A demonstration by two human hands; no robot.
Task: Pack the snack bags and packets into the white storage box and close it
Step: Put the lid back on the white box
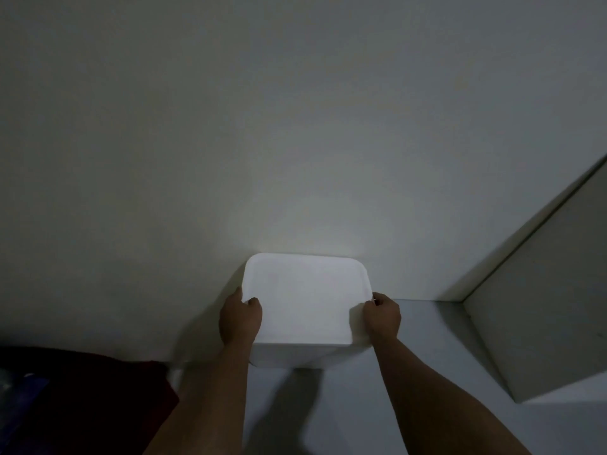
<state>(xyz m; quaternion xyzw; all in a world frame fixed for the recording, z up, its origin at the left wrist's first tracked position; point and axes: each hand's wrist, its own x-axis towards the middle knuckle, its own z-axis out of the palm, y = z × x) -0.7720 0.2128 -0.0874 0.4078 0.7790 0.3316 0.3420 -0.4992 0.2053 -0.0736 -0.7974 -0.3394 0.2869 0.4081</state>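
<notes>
The white storage box point(307, 300) stands against the wall with its flat white lid on top, so its inside is hidden. My left hand point(239, 318) grips the lid's left edge, thumb on top. On the opposite side my right hand point(382, 316) holds the right edge with fingers curled over it. No snack bags or packets are in sight.
A pale wall point(295, 126) fills the upper view right behind the box. A white cabinet panel point(538, 300) juts out at the right. Dark red cloth point(98, 405) lies at the lower left on the light floor point(328, 421).
</notes>
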